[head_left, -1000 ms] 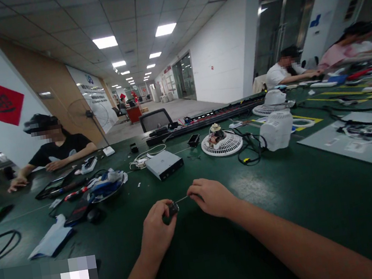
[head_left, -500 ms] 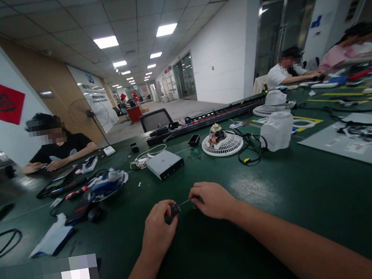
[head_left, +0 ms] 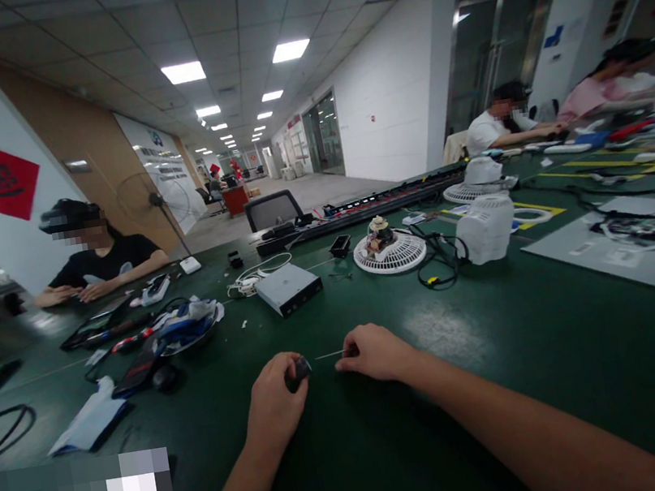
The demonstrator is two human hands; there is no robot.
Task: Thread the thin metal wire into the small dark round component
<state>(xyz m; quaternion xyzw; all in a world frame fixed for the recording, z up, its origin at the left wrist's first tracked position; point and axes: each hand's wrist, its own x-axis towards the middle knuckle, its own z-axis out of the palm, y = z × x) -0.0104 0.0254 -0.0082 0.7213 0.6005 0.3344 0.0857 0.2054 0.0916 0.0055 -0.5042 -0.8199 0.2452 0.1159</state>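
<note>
L hand: pretty narrow tbh, L hand (head_left: 272,393) has a small dark block (head_left: 300,368) pinched btwn thumb & fingers.
R hand: R hand (head_left: 381,355) is closed on a thin rod (head_left: 327,355), tip pointing left at the block w/ a small gap.
Block/rod spot: both over the near-middle of the green table (head_left: 359,454).
Far side: silver box (head_left: 289,288) w/ white cable (head_left: 245,285) by it, black tray (head_left: 340,246), then white grille (head_left: 391,256) w/ motor bits on top.
Right: black cable (head_left: 440,281) btwn grille & white housing (head_left: 485,228); grey panel (head_left: 581,257) further right, cut off by the edge.
Left: pale cloth (head_left: 89,421), blue bundle (head_left: 191,323).
Hard to see: fingers hide part of dark block & rod's right end; near-left corner's pixelated, can't ID.
</note>
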